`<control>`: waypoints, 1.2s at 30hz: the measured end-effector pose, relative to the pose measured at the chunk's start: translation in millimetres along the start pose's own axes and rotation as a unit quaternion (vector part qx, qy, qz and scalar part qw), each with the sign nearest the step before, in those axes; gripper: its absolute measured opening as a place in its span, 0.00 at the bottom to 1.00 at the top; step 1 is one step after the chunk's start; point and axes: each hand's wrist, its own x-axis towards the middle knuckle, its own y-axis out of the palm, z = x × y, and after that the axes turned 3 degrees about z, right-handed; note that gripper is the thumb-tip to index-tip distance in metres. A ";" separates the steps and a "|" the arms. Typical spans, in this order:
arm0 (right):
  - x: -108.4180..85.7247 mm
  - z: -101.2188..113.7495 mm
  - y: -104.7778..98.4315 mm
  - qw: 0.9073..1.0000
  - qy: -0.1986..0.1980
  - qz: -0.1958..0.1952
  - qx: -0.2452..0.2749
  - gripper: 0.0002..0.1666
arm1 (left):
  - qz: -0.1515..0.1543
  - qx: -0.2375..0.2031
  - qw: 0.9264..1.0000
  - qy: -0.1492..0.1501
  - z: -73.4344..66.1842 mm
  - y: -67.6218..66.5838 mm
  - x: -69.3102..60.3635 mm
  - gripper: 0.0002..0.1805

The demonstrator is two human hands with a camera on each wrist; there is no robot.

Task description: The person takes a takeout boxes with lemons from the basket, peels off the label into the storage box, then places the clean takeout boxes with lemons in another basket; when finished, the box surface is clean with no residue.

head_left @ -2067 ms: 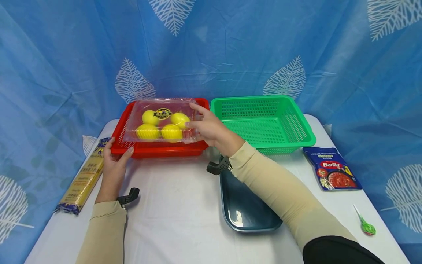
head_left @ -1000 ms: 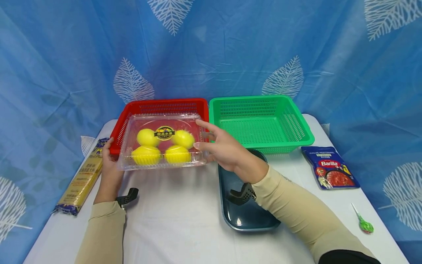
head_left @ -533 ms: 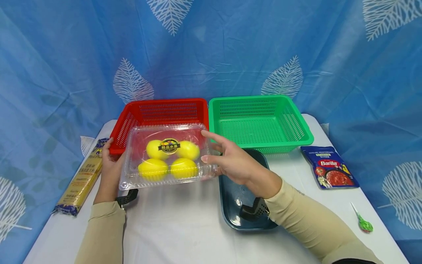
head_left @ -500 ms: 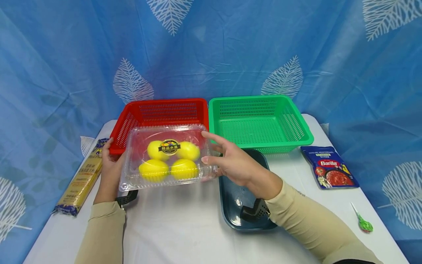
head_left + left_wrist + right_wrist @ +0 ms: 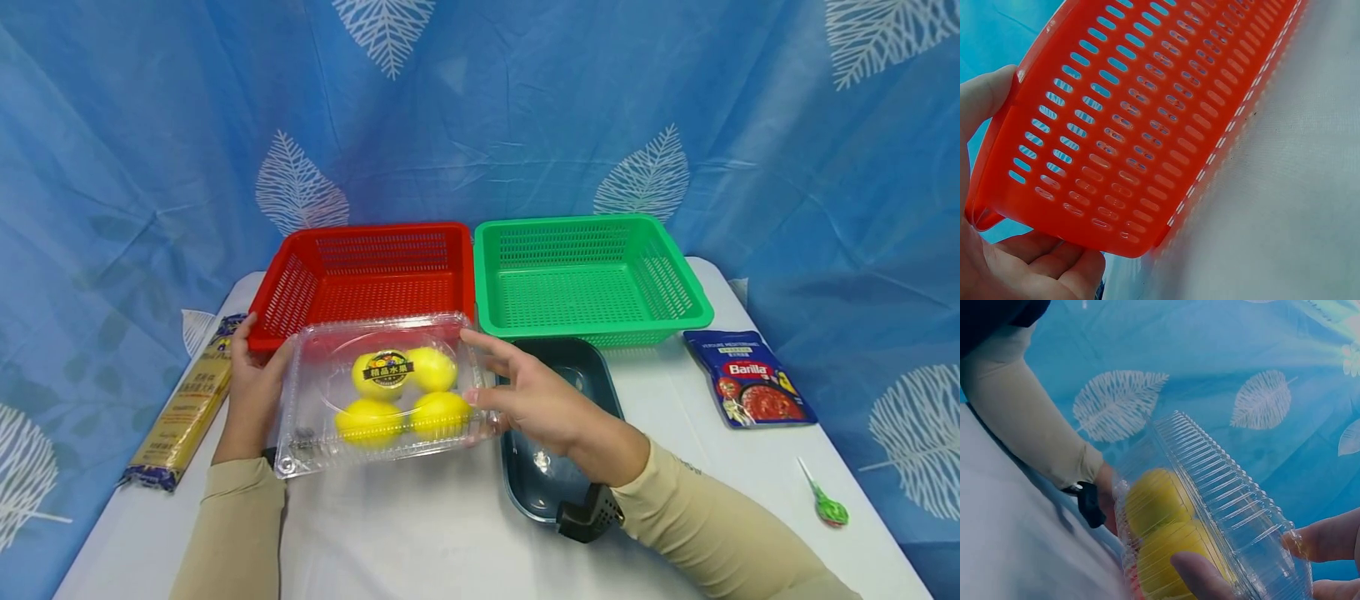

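My right hand (image 5: 555, 410) holds a clear plastic fruit box (image 5: 318, 371) by its right end, with several yellow lemon-like fruits (image 5: 442, 414) inside and a black-and-gold label on the lid. The box hangs tilted above the table, in front of the red basket (image 5: 273, 287). In the right wrist view, the thumb and fingers grip the ribbed side of the box (image 5: 1210, 469). My left hand (image 5: 251, 396) grips the near left corner of the red basket; in the left wrist view, its thumb (image 5: 994, 94) lies on the basket's rim, with curled fingers below.
A green basket (image 5: 570, 296) stands right of the red one. A dark blue tray (image 5: 543, 471) lies partly under my right hand. At left is a golden noodle pack (image 5: 187, 408); at right, a Barilla sauce pouch (image 5: 750, 379) and a green-wrapped lollipop (image 5: 828, 508).
My right hand has lifted the fruit box out of the red basket and brought it nearer and slightly right. The left hand has stayed on the basket's corner.
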 end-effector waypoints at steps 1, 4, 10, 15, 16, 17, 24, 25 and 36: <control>-0.1 -2.1 0.1 1.000 0.002 0.000 -0.003 0.46 | -0.001 -0.005 1.000 0.000 1.4 -0.2 0.8 0.51; 0.2 -8.3 0.3 1.000 0.007 0.002 -0.004 0.46 | -0.003 -0.017 1.000 0.006 4.8 -1.0 2.9 0.50; 1.0 -18.1 1.9 1.000 0.012 0.004 0.000 0.45 | -0.006 -0.021 1.000 0.008 6.4 -1.2 4.4 0.50; 0.3 -23.2 3.3 1.000 0.009 0.004 -0.009 0.46 | -0.006 -0.022 1.000 0.009 6.0 -0.6 4.5 0.50; -0.1 -23.7 3.6 1.000 0.010 0.005 -0.009 0.46 | -0.006 -0.021 1.000 0.009 5.9 -0.3 4.5 0.50; -0.6 -23.9 4.0 1.000 0.011 0.006 -0.009 0.46 | -0.007 -0.018 1.000 0.009 5.8 -0.3 4.5 0.50; -4.7 -24.2 7.5 0.999 0.027 0.013 -0.020 0.47 | -0.012 -0.010 1.000 0.003 3.9 1.1 4.0 0.49; -5.1 -24.5 8.2 0.999 0.030 0.015 -0.022 0.46 | -0.012 -0.010 1.000 0.001 3.5 1.2 3.8 0.49; -3.7 -34.7 14.8 0.998 0.029 0.026 -0.044 0.47 | -0.007 -0.028 1.000 0.010 5.4 -0.7 8.1 0.49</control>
